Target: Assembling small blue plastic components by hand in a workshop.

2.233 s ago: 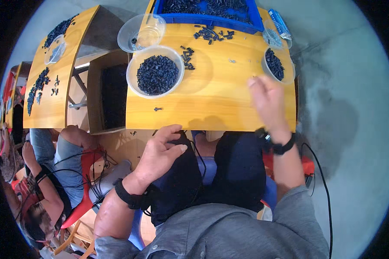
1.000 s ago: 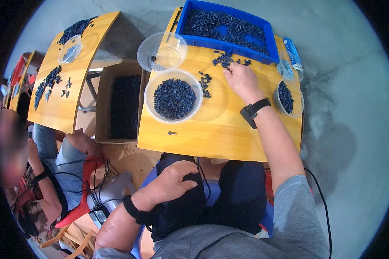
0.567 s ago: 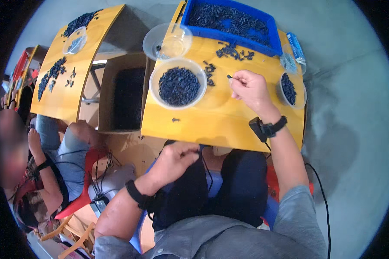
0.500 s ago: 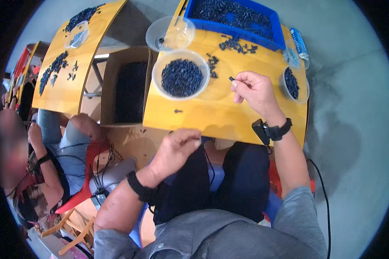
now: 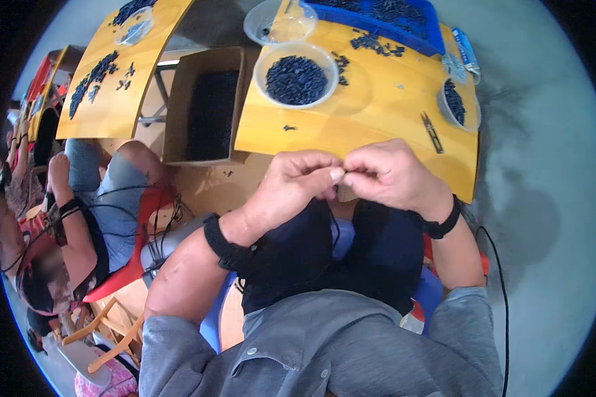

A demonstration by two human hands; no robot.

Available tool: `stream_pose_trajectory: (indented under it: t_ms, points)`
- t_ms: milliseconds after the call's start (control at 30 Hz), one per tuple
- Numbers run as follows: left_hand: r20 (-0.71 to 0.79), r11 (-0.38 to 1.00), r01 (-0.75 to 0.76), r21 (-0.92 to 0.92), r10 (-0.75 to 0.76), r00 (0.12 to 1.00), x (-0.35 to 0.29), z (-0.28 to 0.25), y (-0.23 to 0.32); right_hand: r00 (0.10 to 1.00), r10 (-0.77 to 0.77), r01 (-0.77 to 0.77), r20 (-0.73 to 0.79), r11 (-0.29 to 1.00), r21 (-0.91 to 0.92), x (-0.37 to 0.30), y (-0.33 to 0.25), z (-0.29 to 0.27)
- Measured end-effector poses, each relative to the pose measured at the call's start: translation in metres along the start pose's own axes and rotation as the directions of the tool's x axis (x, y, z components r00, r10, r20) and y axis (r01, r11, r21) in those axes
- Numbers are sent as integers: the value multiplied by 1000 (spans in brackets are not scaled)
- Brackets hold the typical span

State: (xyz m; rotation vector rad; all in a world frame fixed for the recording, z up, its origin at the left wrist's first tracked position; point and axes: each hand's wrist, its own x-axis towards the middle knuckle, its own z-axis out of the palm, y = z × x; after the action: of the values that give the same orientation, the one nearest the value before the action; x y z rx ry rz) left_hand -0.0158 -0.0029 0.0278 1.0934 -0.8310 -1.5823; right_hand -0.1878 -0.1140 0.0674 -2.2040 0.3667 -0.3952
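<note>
In front of the yellow table's near edge, my two hands meet above my lap, fingertips pinched together. My right hand (image 5: 397,175) is closed on a small black piece, now mostly covered by the fingers. My left hand (image 5: 281,192) pinches at the same spot; what lies between its fingers is hidden. Beyond them stands a clear plastic bowl (image 5: 261,89) filled with small black pieces (image 5: 297,79). A single black piece (image 5: 289,128) lies nearer the edge. Thread snips (image 5: 432,134) rest on the right side of the table.
A blue tray (image 5: 420,41) of black pieces stands at the back, with loose pieces (image 5: 376,45) before it. Another clear bowl (image 5: 251,30) is back left, a small tub (image 5: 471,120) at right. Left of the table stand a cardboard box (image 5: 179,99) and a seated co-worker (image 5: 76,245).
My right hand has come down and toward me from over the table, and my left has moved right and up to meet it. The snips have come into sight.
</note>
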Motion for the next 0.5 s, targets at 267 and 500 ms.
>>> stream_pose_trajectory:
  t_ms: [267, 500]
  points:
    - [182, 941, 280, 189, -314, 932, -4, -2, 12, 922, 47, -21, 384, 997, -70, -1, -18, 0]
    - [142, 909, 408, 80, -416, 898, 3, -7, 13, 945, 143, -207, 295, 958, 199, -1, 7, -6]
